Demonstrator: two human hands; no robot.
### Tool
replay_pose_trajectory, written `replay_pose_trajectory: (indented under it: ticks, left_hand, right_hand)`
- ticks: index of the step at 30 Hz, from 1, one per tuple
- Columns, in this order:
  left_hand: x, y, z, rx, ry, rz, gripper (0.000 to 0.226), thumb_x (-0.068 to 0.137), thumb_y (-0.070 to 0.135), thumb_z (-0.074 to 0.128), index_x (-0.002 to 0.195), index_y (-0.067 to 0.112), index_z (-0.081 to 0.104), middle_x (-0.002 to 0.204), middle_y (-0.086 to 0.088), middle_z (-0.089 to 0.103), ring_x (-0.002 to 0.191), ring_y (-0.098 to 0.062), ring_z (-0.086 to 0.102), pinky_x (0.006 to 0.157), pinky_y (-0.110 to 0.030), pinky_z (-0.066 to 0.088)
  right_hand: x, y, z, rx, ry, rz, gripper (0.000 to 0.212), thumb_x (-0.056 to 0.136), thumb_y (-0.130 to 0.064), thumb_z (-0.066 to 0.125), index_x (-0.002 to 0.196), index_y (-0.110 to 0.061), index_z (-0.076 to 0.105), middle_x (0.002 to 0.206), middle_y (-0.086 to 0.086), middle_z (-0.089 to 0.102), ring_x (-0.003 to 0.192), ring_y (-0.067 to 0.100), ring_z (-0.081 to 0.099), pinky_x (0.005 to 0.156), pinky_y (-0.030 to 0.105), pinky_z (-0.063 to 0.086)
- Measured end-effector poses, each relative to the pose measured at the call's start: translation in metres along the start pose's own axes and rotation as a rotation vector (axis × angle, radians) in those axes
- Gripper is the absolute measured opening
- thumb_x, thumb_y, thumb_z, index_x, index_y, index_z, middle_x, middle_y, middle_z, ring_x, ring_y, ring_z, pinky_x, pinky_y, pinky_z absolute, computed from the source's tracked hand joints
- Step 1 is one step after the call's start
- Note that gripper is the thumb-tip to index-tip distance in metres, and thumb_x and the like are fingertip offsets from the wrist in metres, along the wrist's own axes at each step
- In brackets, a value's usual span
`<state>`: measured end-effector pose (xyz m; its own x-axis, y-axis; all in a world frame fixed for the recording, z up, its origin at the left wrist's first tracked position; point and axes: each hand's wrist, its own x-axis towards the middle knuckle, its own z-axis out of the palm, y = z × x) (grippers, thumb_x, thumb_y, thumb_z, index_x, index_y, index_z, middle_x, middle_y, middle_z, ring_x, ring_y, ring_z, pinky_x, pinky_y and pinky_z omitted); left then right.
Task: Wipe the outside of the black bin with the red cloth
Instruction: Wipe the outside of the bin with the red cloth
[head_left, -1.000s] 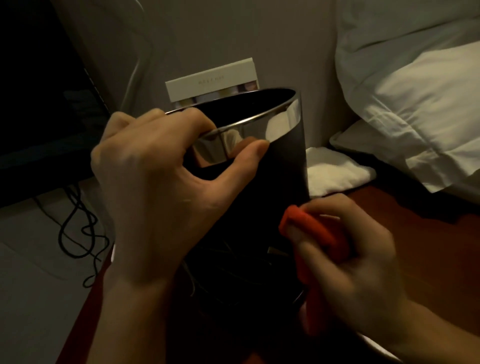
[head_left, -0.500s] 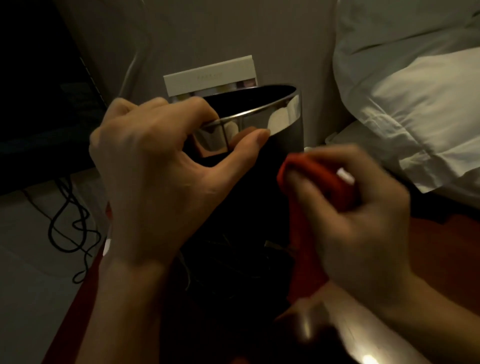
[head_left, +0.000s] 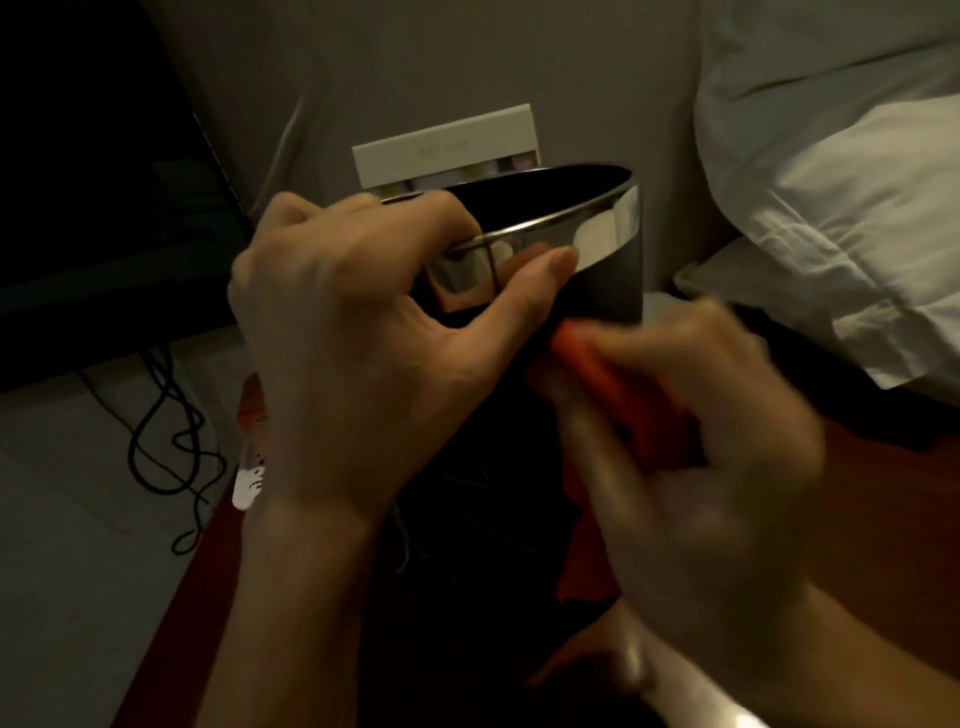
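The black bin (head_left: 605, 291) with a shiny metal band round its rim stands in the middle on a reddish-brown surface. My left hand (head_left: 353, 332) grips the near rim, fingers over the edge and thumb pressed on the metal band. My right hand (head_left: 696, 441), blurred by motion, holds the bunched red cloth (head_left: 618, 395) against the bin's right outer wall, below the band. Part of the cloth hangs down beneath the hand. The lower bin wall is dark and hard to make out.
A white box (head_left: 447, 148) leans on the grey wall behind the bin. White pillows (head_left: 841, 171) lie at the right. A dark screen (head_left: 104, 197) and tangled black cables (head_left: 166, 441) are at the left on the pale floor.
My right hand with the red cloth rose from low on the bin's right wall to near the band, then came down a little. The left hand kept its grip on the rim.
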<state>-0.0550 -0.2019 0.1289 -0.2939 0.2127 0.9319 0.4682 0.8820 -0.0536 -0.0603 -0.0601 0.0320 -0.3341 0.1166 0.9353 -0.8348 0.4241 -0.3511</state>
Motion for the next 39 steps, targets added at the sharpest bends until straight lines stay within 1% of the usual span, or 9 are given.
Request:
replay_pose_trajectory:
  ticks: [2, 4, 8, 14, 20, 24, 31, 36, 39]
  left_hand:
    - [-0.003, -0.002, 0.002, 0.043, 0.047, -0.045, 0.038, 0.087, 0.055, 0.064, 0.072, 0.020, 0.064, 0.064, 0.013, 0.049, 0.061, -0.001, 0.036, 0.067, -0.025, 0.030]
    - [-0.003, 0.000, 0.002, 0.050, 0.051, -0.033, 0.041, 0.087, 0.058, 0.062, 0.070, 0.021, 0.065, 0.063, 0.011, 0.051, 0.059, -0.004, 0.039, 0.067, -0.028, 0.029]
    - [-0.002, 0.001, 0.002, 0.046, 0.029, -0.048, 0.042, 0.087, 0.060, 0.059, 0.072, 0.022, 0.065, 0.062, 0.008, 0.054, 0.057, -0.010, 0.043, 0.067, -0.028, 0.027]
    - [-0.003, 0.001, 0.003, 0.033, 0.045, -0.075, 0.042, 0.087, 0.058, 0.061, 0.070, 0.020, 0.066, 0.062, 0.008, 0.056, 0.059, -0.005, 0.037, 0.067, -0.027, 0.026]
    - [-0.002, 0.003, 0.001, 0.054, 0.022, -0.088, 0.046, 0.086, 0.063, 0.059, 0.072, 0.020, 0.066, 0.063, 0.005, 0.059, 0.059, -0.011, 0.043, 0.067, -0.028, 0.026]
    - [-0.002, 0.000, 0.001, 0.037, 0.025, -0.058, 0.043, 0.088, 0.057, 0.060, 0.072, 0.018, 0.066, 0.062, 0.004, 0.061, 0.057, -0.010, 0.046, 0.066, -0.028, 0.028]
    - [-0.002, 0.001, 0.001, 0.056, 0.031, -0.055, 0.044, 0.087, 0.060, 0.058, 0.072, 0.020, 0.065, 0.064, 0.009, 0.054, 0.062, -0.004, 0.036, 0.066, -0.027, 0.024]
    - [-0.002, 0.000, 0.002, 0.067, 0.027, -0.044, 0.043, 0.088, 0.057, 0.061, 0.070, 0.018, 0.065, 0.064, 0.011, 0.053, 0.063, -0.002, 0.035, 0.067, -0.026, 0.025]
    - [-0.001, 0.000, 0.002, 0.045, 0.025, -0.033, 0.043, 0.089, 0.056, 0.060, 0.071, 0.018, 0.065, 0.064, 0.010, 0.052, 0.064, -0.001, 0.035, 0.068, -0.025, 0.024]
  right_hand:
    - [-0.008, 0.000, 0.000, -0.023, -0.120, 0.021, 0.013, 0.087, -0.014, 0.076, 0.094, -0.003, 0.075, 0.085, 0.006, 0.058, 0.070, 0.014, 0.054, 0.065, 0.018, 0.044]
    - [-0.013, -0.001, 0.002, -0.067, -0.107, 0.007, 0.015, 0.086, -0.015, 0.077, 0.094, -0.003, 0.075, 0.087, 0.005, 0.059, 0.072, 0.012, 0.054, 0.067, 0.014, 0.043]
    - [0.020, -0.005, -0.001, -0.059, 0.032, 0.004, 0.015, 0.092, -0.015, 0.072, 0.096, -0.001, 0.071, 0.090, 0.010, 0.060, 0.081, 0.008, 0.050, 0.077, 0.005, 0.037]
    - [-0.023, 0.002, 0.000, -0.080, -0.133, 0.006, 0.016, 0.090, -0.020, 0.074, 0.096, -0.005, 0.077, 0.086, 0.006, 0.059, 0.070, 0.015, 0.055, 0.065, 0.020, 0.045]
    - [0.027, 0.008, -0.006, -0.006, 0.028, 0.016, 0.010, 0.091, -0.008, 0.073, 0.096, -0.002, 0.068, 0.090, 0.012, 0.061, 0.081, 0.015, 0.056, 0.075, 0.015, 0.042]
    - [-0.015, 0.011, -0.008, -0.009, -0.127, 0.041, 0.016, 0.090, -0.019, 0.075, 0.092, -0.003, 0.072, 0.086, 0.003, 0.057, 0.076, 0.006, 0.052, 0.073, 0.009, 0.040]
    - [0.028, 0.018, -0.011, 0.101, 0.037, 0.093, 0.015, 0.089, -0.011, 0.073, 0.096, -0.018, 0.061, 0.090, 0.014, 0.064, 0.081, 0.020, 0.063, 0.069, 0.027, 0.049]
    - [-0.026, 0.024, -0.018, 0.091, -0.184, 0.146, 0.013, 0.086, -0.026, 0.069, 0.095, -0.016, 0.071, 0.089, -0.002, 0.057, 0.079, 0.003, 0.057, 0.069, 0.010, 0.041]
    - [-0.027, 0.028, -0.029, 0.056, -0.147, 0.230, 0.013, 0.084, -0.024, 0.075, 0.093, -0.028, 0.068, 0.087, -0.007, 0.060, 0.077, 0.006, 0.061, 0.066, 0.015, 0.044]
